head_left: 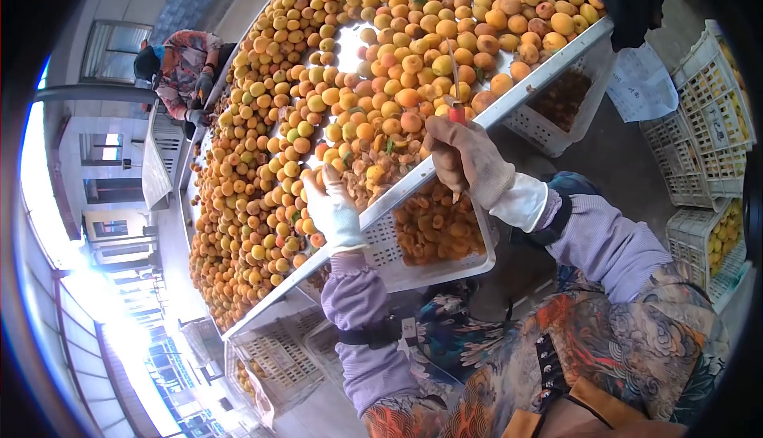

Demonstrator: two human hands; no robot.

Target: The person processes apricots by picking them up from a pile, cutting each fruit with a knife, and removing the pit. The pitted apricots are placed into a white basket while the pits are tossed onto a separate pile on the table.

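A great heap of yellow-orange apricots [381, 104] covers a metal-edged table. My left hand [332, 211], in a white glove, reaches over the table's rim with its fingers apart, at the edge of the whole fruit. Nothing shows in its grasp. In a brown-stained glove, my right hand [473, 160] is closed around the red handle of a knife [455, 108], whose thin blade points up over the fruit. Between my hands lies a small pile of split apricot pieces [369, 180]. Below the rim, a white crate [469, 269] holds many orange apricot halves.
The table's metal rim [405, 186] runs diagonally in front of me. More crates stand at right [683, 152] and lower left [274, 358]. A co-worker [179, 72] works at the far side; another person's dark-gloved hand [632, 9] is at upper right, near a paper sheet [640, 84].
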